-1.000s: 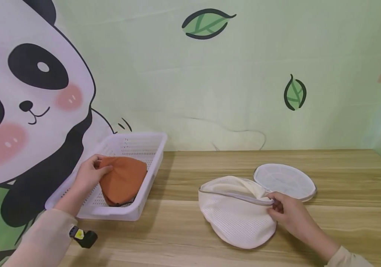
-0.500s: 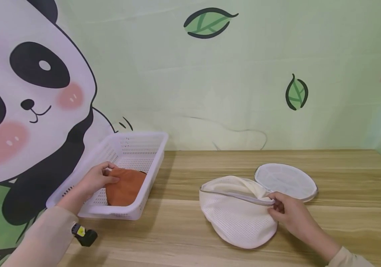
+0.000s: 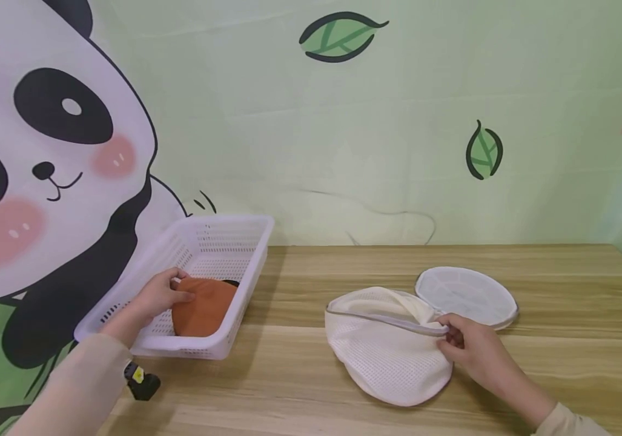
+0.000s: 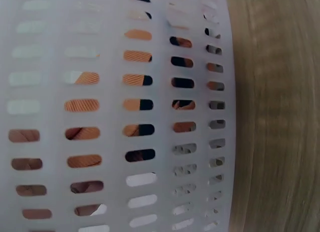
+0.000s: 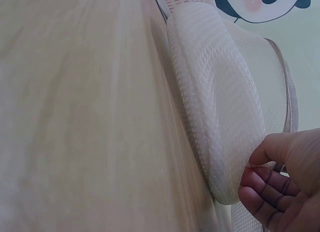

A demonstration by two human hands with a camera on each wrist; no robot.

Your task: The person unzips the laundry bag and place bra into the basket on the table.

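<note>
Inside a white perforated plastic basket (image 3: 256,266), my left hand (image 3: 159,297) pinches the left edge of an orange cloth item (image 3: 204,310). A bit of black shows at its far corner; its exact kind is not clear. The left wrist view sees orange and black pieces only through slots of the basket wall (image 4: 112,119). On the right, my right hand (image 3: 476,348) pinches the zippered rim of a cream mesh laundry bag (image 3: 392,366), whose mouth gapes. In the right wrist view the thumb and fingers hold the bag's (image 5: 220,92) edge.
A round white mesh flap (image 3: 466,293) lies folded back on the wooden table (image 3: 300,375) behind the bag. A green wall (image 3: 267,121) with a panda picture stands at the table's back. A small black device (image 3: 143,384) is strapped to the left wrist.
My left hand has lowered the orange cloth item deeper into the basket, moving slightly right. The right hand and the mesh bag have stayed in place.
</note>
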